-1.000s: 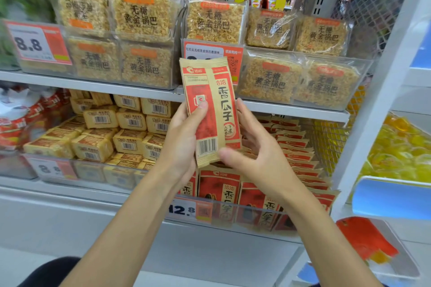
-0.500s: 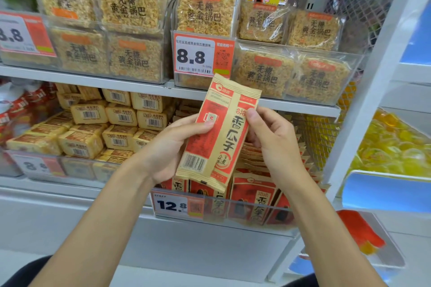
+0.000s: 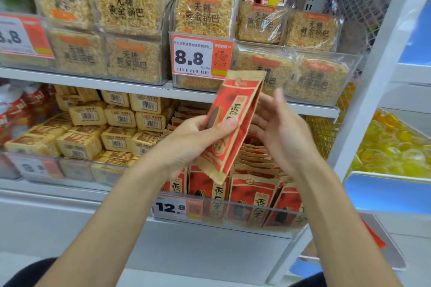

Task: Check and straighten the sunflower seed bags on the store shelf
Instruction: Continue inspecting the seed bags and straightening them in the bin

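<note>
My left hand (image 3: 186,144) grips one red and tan sunflower seed bag (image 3: 235,109), held tilted with its top leaning right, in front of the shelf. The bag's front faces me. My right hand (image 3: 279,130) hovers just right of the bag, fingers spread, and I cannot tell if it touches the bag's edge. Below both hands, a row of matching seed bags (image 3: 254,202) stands in a clear bin (image 3: 233,221) on the lower shelf, with more packed behind them.
A 12.8 price tag (image 3: 177,207) hangs on the bin front. Left of it, tan boxed snacks (image 3: 98,133) fill another bin. The upper shelf (image 3: 93,84) carries rice-crust packs and an 8.8 tag (image 3: 200,58). A white upright (image 3: 373,91) stands to the right.
The bag has been turned over from barcode side to front side and tilted further right. My right hand has let go of it and opened.
</note>
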